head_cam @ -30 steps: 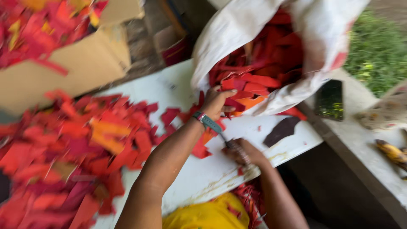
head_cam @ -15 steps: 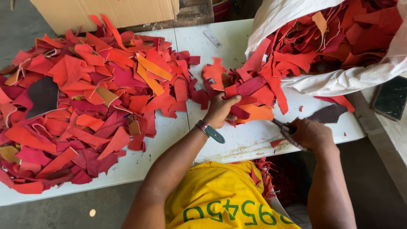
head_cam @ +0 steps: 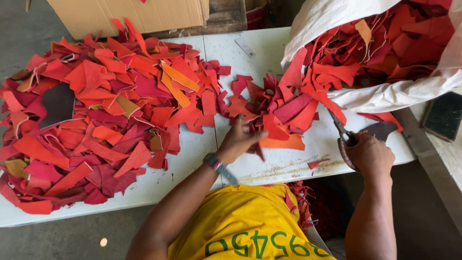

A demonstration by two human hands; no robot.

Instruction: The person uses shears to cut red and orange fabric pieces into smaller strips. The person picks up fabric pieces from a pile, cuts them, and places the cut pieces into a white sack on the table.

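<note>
Just below the small heap of red scraps (head_cam: pixel 279 108), the left hand (head_cam: pixel 238 139) had its fingers (head_cam: pixel 255 137) curled round a dark red strip (head_cam: pixel 259 150), pinching it over the white desk (head_cam: pixel 269 48). Right of that heap, the right hand (head_cam: pixel 368 154) gripped the handles of scissors (head_cam: pixel 342 132), blades pointing toward the heap. Beyond the heap lay a white sack (head_cam: pixel 385 98) spilling scraps; far left spread the large pile of scraps (head_cam: pixel 96 115), with a cardboard box (head_cam: pixel 130 14) behind it.
</note>
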